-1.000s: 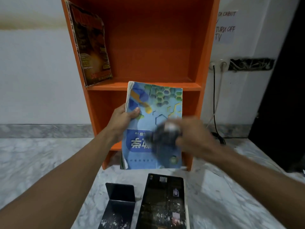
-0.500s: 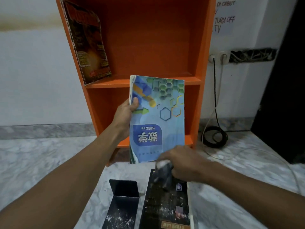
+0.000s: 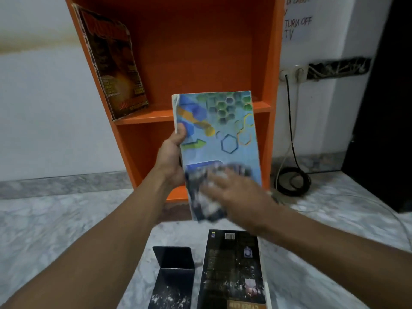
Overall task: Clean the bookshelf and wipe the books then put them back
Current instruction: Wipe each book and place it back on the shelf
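Left hand [image 3: 171,157] grips blue book [image 3: 219,132] by its left edge, thumb on cover; book upright at frame centre. Right hand [image 3: 237,194], blurred, fingers flat, presses cloth [image 3: 204,197] on cover's lower part. Orange shelf [image 3: 200,52] behind; magazine [image 3: 113,68] leans upper left. Black book [image 3: 231,270] and bookend [image 3: 174,273] on floor [image 3: 66,219], bottom centre.

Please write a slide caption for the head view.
Left hand holds blue book before orange bookshelf; right hand wipes it with cloth.

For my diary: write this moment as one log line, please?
left hand holds blue book | right hand presses cloth on cover | magazine leans on shelf
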